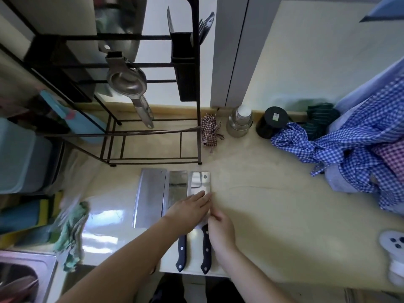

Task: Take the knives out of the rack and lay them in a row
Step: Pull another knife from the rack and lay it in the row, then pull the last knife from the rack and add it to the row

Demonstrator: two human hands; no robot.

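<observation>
Knives: three cleavers (150, 197) flat on surface (273, 204), blades side by side at 12 o'clock from hands, handles toward body for an even row. Left hand (188, 209) spread, pressing flat on right blade (200, 182); right hand (220, 227) pinching its spine, apparently nudging into line. Rack (197, 84) at 11 o'clock; black holder (183, 62) keeps one blade, utensils.

You see three cleavers (175, 193) with polished, mirror-bright steel blades and glossy black plastic handles (206, 250), lying on a smooth, glossy cream countertop (273, 204), beside matt black metal rack (197, 106).
</observation>
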